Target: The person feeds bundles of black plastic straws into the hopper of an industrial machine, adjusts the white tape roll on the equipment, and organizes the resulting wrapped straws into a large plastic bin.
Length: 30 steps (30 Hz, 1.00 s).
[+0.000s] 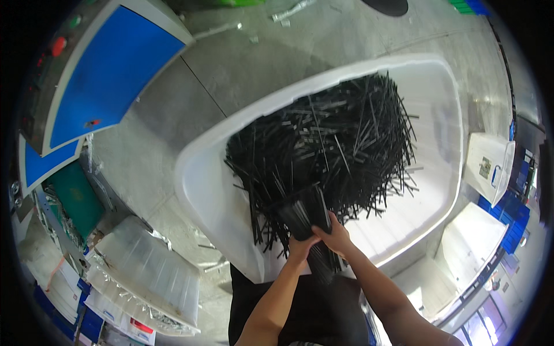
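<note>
A large white plastic bin [437, 99] stands in front of me, holding a heaped tangle of thin black strips [320, 142]. At the bin's near side my left hand [301, 250] and my right hand [335, 235] are close together, gripping a bundle of black strips [298, 216] between them. The bundle's upper part fans out over the heap. More dark strips hang below my hands, near the bin's near rim. My fingers are partly hidden by the bundle.
At the left stands a machine cabinet with a blue panel [117, 65]. A white bin [147, 268] with metallic scraps sits at the lower left. White containers [487, 164] and a blue crate [521, 220] stand at the right. Scraps lie on the concrete floor [173, 116].
</note>
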{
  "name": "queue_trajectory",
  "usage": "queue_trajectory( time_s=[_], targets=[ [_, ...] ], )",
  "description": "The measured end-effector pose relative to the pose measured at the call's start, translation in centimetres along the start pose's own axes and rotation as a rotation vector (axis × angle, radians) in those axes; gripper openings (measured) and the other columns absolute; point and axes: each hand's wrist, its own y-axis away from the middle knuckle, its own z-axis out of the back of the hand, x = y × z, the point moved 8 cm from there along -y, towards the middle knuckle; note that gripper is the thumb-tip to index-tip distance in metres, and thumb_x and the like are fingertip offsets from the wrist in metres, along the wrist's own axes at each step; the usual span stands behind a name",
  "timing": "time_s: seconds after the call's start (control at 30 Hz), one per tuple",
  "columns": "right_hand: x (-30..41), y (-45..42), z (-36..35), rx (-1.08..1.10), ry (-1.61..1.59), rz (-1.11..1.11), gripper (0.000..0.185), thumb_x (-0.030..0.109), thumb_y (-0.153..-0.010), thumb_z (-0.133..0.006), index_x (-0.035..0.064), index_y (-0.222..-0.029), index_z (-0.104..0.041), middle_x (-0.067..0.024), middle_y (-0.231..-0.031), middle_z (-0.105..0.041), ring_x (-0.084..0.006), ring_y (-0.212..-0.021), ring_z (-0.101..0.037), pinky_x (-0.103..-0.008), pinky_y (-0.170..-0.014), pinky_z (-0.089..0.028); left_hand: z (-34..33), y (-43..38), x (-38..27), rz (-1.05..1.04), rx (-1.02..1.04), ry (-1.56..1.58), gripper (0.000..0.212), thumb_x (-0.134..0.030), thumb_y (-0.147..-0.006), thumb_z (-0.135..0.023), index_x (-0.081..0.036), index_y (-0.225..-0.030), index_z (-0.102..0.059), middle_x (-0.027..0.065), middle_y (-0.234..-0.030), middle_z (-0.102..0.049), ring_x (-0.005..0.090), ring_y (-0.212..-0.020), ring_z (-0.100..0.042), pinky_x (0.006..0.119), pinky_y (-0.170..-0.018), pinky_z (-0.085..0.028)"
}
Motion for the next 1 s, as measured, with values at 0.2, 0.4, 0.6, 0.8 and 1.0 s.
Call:
queue_trajectory(
  time_s=[0.2,0.4,0.6,0.8,1.0],
  targets=[
    [17.8,-8.1,3.4,-0.155,-0.201,0.268,0.073,0.052,-0.073,-0.053,0.0054,-0.125,-0.031,-0.0231,-0.098,-0.055,-0.0358,-0.094,-0.053,-0.037,-0.079,-0.041,-3.4,-4.9,-19.0,-0.326,0.078,-0.02,0.042,-0.006,-0.063,-0.068,0.002,-0.101,-0.053,0.0095,-0.088,-0.059,0.0195,-0.076,-0.058,0.03,-0.067,-0.047],
    [10.4,2.3,3.4,-0.229,-0.049,0.279,0.07,0.041,-0.072,-0.059,0.0077,-0.126,-0.029,-0.0227,-0.098,-0.055,-0.0367,-0.093,-0.053,-0.0383,-0.078,-0.042,-3.6,2.8,-10.9,-0.087,0.186,-0.016,0.037,-0.002,-0.063,-0.068,0.0,-0.097,-0.055,0.009,-0.089,-0.06,0.0174,-0.08,-0.058,0.029,-0.071,-0.048],
    [5.2,18.1,5.2,-0.153,-0.342,0.167,0.06,0.024,-0.075,-0.061,-0.0003,-0.121,-0.032,-0.0192,-0.107,-0.052,-0.0263,-0.102,-0.05,-0.0338,-0.085,-0.038,-7.0,16.2,-4.5,0.198,0.391,-0.111,0.032,-0.003,-0.066,-0.067,-0.001,-0.096,-0.056,0.0071,-0.089,-0.059,0.0165,-0.084,-0.056,0.03,-0.075,-0.045],
    [8.2,27.0,7.6,-0.242,-0.492,0.359,0.057,0.019,-0.075,-0.061,-0.0013,-0.12,-0.033,-0.0148,-0.106,-0.052,-0.0201,-0.099,-0.049,-0.0304,-0.085,-0.038,-10.0,23.7,-6.3,0.218,0.538,-0.247,0.034,-0.008,-0.068,-0.064,-0.001,-0.099,-0.053,0.0095,-0.09,-0.057,0.0192,-0.081,-0.057,0.03,-0.07,-0.047],
    [11.5,33.4,12.2,-0.187,-0.852,0.666,0.046,0.004,-0.075,-0.06,-0.0007,-0.115,-0.037,-0.01,-0.101,-0.053,-0.016,-0.094,-0.051,-0.0276,-0.082,-0.041,-16.5,32.0,-12.1,0.001,0.655,-0.489,0.034,-0.005,-0.068,-0.062,-0.001,-0.1,-0.053,0.0084,-0.092,-0.057,0.0182,-0.082,-0.057,0.03,-0.073,-0.047]
  ],
)
